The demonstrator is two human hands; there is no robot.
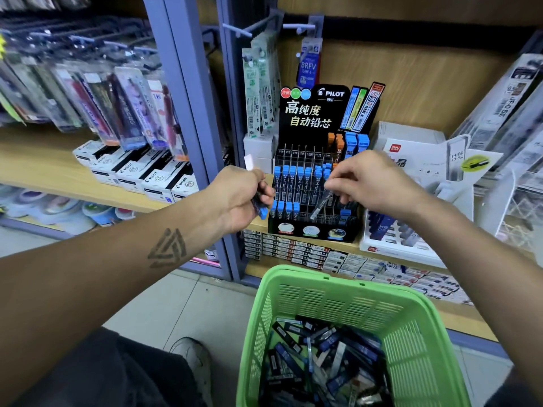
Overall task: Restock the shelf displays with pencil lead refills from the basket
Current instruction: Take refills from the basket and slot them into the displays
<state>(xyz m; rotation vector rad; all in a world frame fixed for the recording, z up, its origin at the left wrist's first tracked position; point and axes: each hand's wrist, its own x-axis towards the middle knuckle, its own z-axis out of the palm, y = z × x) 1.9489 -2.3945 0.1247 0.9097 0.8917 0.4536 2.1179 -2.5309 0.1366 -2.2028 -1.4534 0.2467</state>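
**Lead refills going into the black display**

Wooden shelving (44, 168) with blue-grey uprights fills the head view, hung with packaged pens on the left. At the front edge of the right-hand shelf stands a black display rack (316, 183), its slots partly filled with blue-capped lead refill tubes (293, 183). The left hand (244, 198) has its grip clamped on a small bundle of refills (260, 205), blue caps pointing down, just beside the rack's left side. The right hand (370, 182) pinches a single tube (321, 204), tilted, its lower end among the rack's front slots. Below, near the shelf's front edge, a green basket (411, 327) holds a loose heap of more refill packs (320, 362). White boxed stock (138, 171) lines the left shelf.
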